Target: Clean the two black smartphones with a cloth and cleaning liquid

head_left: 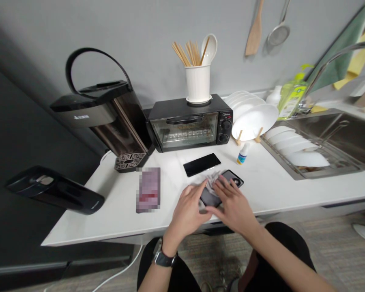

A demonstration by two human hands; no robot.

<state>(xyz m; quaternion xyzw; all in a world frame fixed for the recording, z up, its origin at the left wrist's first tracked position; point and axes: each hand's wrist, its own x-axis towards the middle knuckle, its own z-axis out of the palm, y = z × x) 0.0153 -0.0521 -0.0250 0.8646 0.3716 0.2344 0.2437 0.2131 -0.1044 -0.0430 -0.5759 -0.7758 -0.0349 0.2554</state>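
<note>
Near the worktop (118,215) edge, with room at left, my left grip (188,209) holds a phone (210,198), my right grip (235,205) a cloth (212,181).

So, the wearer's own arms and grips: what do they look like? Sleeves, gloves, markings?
No gloves on the left grip or right grip, and no sleeves in view; both forearms are bare. The left wrist wears a watch with a dark strap and silvery metal parts. Nothing on the right wrist. No rings or markings I can make out.
</note>
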